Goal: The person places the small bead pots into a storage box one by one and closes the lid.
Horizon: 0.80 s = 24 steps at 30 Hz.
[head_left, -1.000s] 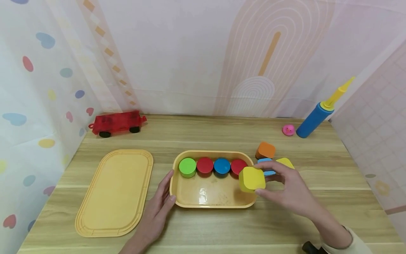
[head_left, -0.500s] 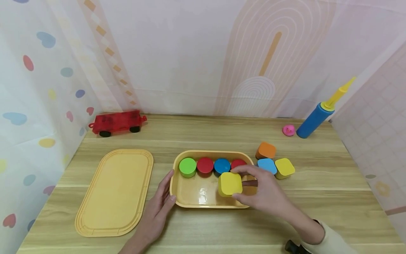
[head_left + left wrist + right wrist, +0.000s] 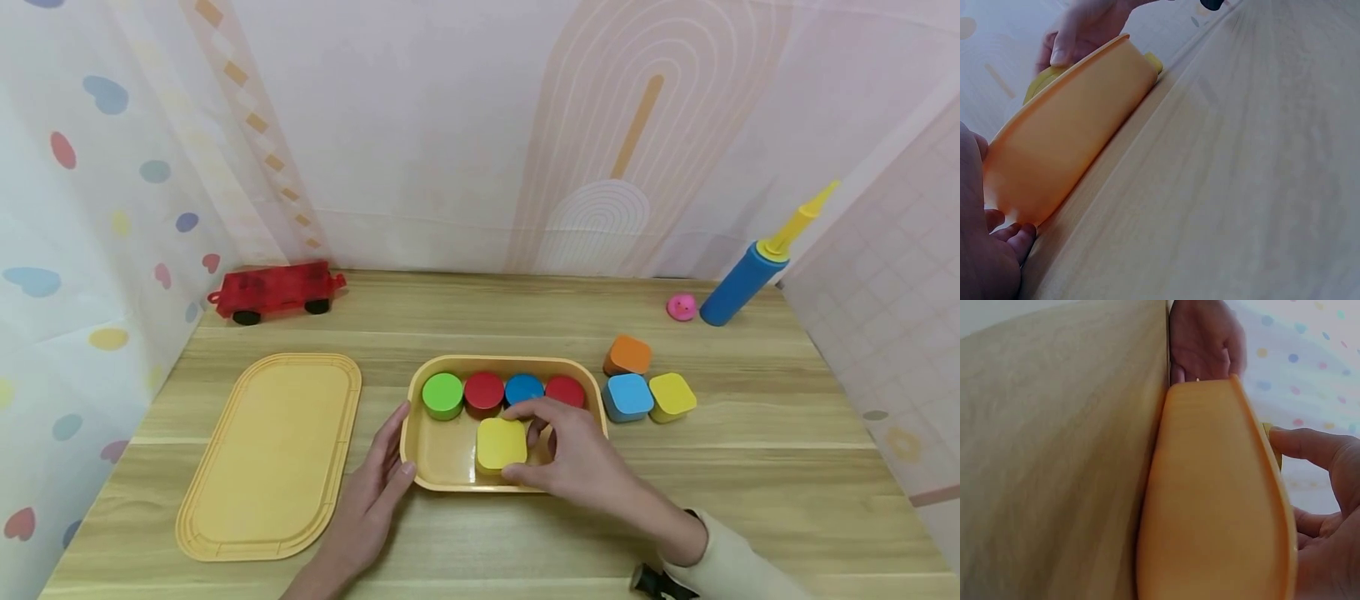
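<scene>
In the head view, my right hand (image 3: 588,467) pinches a yellow rounded-square block (image 3: 501,443) between thumb and fingers. The block is inside the orange-yellow container (image 3: 441,454), toward its front middle. Behind it stands a row of round blocks: green (image 3: 442,393), red (image 3: 484,392), blue (image 3: 523,388) and a second red block (image 3: 565,390), partly covered by the hand. My left hand (image 3: 366,496) holds the container's left end, thumb at the front corner. From the left wrist, its fingertips (image 3: 1022,240) show low against the container's wall (image 3: 1079,134).
Right of the container lie an orange block (image 3: 628,355), a light blue block (image 3: 629,395) and another yellow block (image 3: 672,396). A flat yellow lid (image 3: 270,454) lies at left. Farther back are a red toy wagon (image 3: 277,289), a pink duck (image 3: 682,307) and a blue pump (image 3: 742,285).
My right hand has carried the yellow block leftward from the container's right rim to its front middle, and lower. The left hand and container have stayed put.
</scene>
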Motion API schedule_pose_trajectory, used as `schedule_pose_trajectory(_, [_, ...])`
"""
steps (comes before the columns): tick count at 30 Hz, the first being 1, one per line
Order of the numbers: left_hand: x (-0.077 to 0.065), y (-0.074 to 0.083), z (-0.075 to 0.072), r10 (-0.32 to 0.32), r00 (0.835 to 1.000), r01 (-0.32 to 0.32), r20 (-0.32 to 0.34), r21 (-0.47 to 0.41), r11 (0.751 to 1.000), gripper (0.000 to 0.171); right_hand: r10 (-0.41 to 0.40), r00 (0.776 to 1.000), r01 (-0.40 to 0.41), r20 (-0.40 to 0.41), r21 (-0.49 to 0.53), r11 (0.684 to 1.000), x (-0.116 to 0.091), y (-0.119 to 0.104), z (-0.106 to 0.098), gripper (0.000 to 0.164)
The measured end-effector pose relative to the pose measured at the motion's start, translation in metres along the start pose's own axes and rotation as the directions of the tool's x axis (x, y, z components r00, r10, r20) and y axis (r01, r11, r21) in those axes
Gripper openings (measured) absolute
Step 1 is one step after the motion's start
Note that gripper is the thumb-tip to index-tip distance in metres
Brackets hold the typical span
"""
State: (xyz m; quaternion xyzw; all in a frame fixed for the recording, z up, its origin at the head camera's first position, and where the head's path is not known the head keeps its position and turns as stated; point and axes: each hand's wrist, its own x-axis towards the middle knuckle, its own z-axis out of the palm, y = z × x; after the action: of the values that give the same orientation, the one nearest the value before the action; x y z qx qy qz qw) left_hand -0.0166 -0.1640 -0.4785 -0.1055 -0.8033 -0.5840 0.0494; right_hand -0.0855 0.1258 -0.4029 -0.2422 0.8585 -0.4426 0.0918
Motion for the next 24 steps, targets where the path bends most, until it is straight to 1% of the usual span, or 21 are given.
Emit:
schedule_pose_trajectory(4, [0.0, -0.001, 0.0, 0.004, 1.0, -0.004, -0.002, -0.001, 1.0, 0.066, 0.006, 1.0, -0.006, 0.019, -0.009, 1.0, 0.005, 0.0, 0.008, 0.054])
schedule_pose_trajectory(10, [0.0, 0.0, 0.0, -0.002, 1.0, 0.002, 0.0, 0.006, 1.0, 0.066, -0.014, 0.997, 0.013, 0.071, 0.014, 1.0, 0.013, 0.001, 0.019, 0.053])
schedule_pose_trajectory(19, [0.001, 0.0, -0.001, -0.011, 1.0, 0.011, 0.014, -0.001, 1.0, 0.066, -0.009, 0.988, 0.009, 0.155, 0.0, 1.0, 0.026, -0.002, 0.03, 0.056])
schedule_pose_trajectory(24, [0.001, -0.001, 0.0, -0.004, 1.0, 0.004, 0.012, -0.007, 1.0, 0.066, -0.037, 0.983, 0.035, 0.18, 0.012, 0.999, 0.031, -0.003, 0.033, 0.056])
